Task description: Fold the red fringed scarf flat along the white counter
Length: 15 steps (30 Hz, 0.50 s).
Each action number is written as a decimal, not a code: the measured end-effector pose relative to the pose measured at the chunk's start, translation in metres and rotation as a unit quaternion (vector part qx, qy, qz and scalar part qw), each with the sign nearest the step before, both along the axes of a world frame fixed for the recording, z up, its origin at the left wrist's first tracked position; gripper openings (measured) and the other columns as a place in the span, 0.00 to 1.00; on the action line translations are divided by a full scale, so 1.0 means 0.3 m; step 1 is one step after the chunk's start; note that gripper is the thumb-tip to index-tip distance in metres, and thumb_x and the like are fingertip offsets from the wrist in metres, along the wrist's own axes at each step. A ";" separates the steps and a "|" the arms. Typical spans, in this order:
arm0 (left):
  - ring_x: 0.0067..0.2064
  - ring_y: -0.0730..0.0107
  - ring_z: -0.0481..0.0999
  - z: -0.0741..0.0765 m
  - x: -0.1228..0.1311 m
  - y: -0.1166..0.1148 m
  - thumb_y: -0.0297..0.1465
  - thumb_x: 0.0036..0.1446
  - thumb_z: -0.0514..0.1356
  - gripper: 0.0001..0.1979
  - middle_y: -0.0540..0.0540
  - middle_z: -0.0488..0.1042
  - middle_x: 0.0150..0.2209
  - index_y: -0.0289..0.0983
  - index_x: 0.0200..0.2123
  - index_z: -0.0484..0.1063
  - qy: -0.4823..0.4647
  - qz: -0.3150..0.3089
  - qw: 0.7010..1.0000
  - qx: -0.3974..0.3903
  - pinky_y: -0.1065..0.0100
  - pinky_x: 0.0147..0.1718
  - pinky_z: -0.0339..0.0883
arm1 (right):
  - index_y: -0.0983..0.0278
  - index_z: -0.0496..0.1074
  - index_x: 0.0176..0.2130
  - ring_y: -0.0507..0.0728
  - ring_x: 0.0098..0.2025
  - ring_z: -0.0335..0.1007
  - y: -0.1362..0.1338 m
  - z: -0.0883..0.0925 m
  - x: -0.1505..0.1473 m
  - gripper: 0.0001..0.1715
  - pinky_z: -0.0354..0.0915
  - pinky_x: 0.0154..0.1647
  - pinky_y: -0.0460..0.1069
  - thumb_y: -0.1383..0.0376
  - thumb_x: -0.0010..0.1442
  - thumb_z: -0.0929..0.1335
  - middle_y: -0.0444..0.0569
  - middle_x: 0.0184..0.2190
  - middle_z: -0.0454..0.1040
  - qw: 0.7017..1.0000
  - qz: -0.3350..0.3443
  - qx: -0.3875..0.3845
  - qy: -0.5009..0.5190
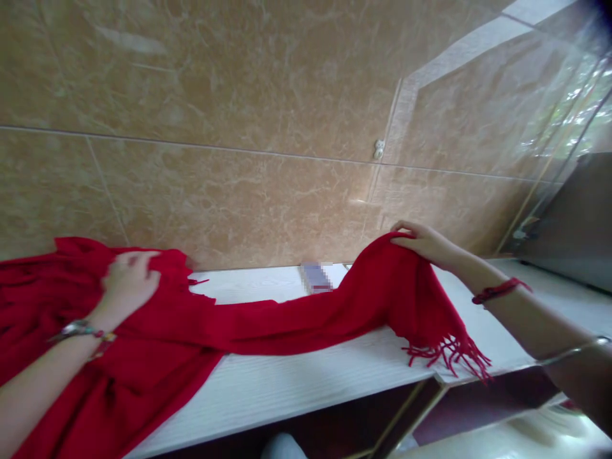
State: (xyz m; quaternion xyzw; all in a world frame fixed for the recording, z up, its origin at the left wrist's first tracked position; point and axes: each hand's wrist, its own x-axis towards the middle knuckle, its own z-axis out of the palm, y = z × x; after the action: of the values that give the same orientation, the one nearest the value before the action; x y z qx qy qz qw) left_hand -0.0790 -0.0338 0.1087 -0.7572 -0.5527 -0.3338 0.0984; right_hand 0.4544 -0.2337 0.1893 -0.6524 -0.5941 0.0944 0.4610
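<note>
from the head camera, a long red scarf [296, 325] stretches across a white table [306, 382] that stands against a tan marble wall [239, 127]. the scarf's bulk lies heaped at the near left, spilling over the table's near edge, and a narrower band runs right from there to a peak under the right hand [423, 242].

the right hand sits at the far right of the cloth, palm down, fingers and thumb closed on the scarf's top fold and holding it up off the table. below that hand the scarf drops, and its fringe [449, 354] hangs at the table's near edge. the right forearm reaches in from the near right, with a red cord bracelet [497, 290] at the wrist.

the left hand [127, 280] rests on the heaped cloth at the left, back toward the camera, fingers curled down into the folds; whether it grips them cannot be told. its forearm comes in from the near left, with a beaded wristband [81, 330].

a small blurred object [315, 277] lies on the table by the wall, just beyond the scarf's middle.
</note>
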 end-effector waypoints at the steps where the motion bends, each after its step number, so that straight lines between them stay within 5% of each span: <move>1: 0.55 0.56 0.59 0.000 0.138 -0.018 0.31 0.56 0.48 0.20 0.37 0.64 0.51 0.30 0.51 0.61 0.031 -0.097 0.994 -0.040 0.54 0.53 0.54 | 0.62 0.66 0.28 0.52 0.26 0.63 0.039 -0.004 -0.053 0.11 0.60 0.27 0.46 0.59 0.44 0.68 0.41 0.22 0.68 0.999 0.022 0.005 -0.043; 4: 0.59 0.59 0.53 -0.049 0.482 -0.131 0.41 0.54 0.51 0.29 0.38 0.55 0.59 0.34 0.57 0.52 0.067 -0.324 0.931 -0.155 0.58 0.57 0.48 | 0.63 0.69 0.27 0.54 0.31 0.65 0.133 -0.008 -0.197 0.08 0.61 0.33 0.48 0.61 0.46 0.65 0.44 0.25 0.71 0.987 0.101 0.029 -0.123; 7: 0.62 0.52 0.45 -0.123 0.678 -0.265 0.46 0.46 0.59 0.44 0.37 0.46 0.62 0.37 0.61 0.43 0.047 -0.402 0.885 -0.230 0.50 0.57 0.42 | 0.64 0.70 0.28 0.54 0.31 0.66 0.172 0.017 -0.301 0.10 0.61 0.34 0.49 0.61 0.49 0.62 0.44 0.26 0.71 0.979 0.137 0.056 -0.137; 11: 0.51 0.57 0.67 -0.176 0.775 -0.312 0.38 0.52 0.53 0.24 0.41 0.68 0.50 0.39 0.53 0.60 -0.102 -0.465 0.828 -0.297 0.54 0.51 0.58 | 0.63 0.70 0.27 0.54 0.30 0.65 0.165 0.080 -0.329 0.12 0.60 0.32 0.48 0.59 0.51 0.61 0.43 0.24 0.71 0.978 0.106 0.094 -0.152; 13: 0.46 0.61 0.70 -0.162 0.759 -0.274 0.34 0.54 0.48 0.18 0.44 0.72 0.45 0.38 0.46 0.67 -0.190 -0.473 0.802 -0.313 0.60 0.46 0.63 | 0.63 0.70 0.27 0.54 0.30 0.65 0.152 0.103 -0.290 0.14 0.60 0.31 0.47 0.59 0.51 0.61 0.43 0.24 0.71 0.976 0.070 0.106 -0.174; 15: 0.46 0.62 0.71 -0.113 0.692 -0.213 0.34 0.54 0.46 0.18 0.47 0.73 0.44 0.38 0.45 0.67 -0.260 -0.428 0.813 -0.296 0.63 0.44 0.65 | 0.64 0.71 0.28 0.55 0.30 0.66 0.140 0.105 -0.230 0.13 0.60 0.31 0.47 0.60 0.51 0.61 0.45 0.25 0.72 0.970 0.037 0.094 -0.222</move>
State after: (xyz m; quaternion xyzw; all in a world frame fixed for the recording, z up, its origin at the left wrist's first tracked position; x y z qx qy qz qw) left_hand 0.1287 -0.0977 0.0747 -0.7950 -0.2496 -0.3464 -0.4308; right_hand 0.3856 -0.1916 0.2209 -0.5883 -0.7115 -0.0925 0.3729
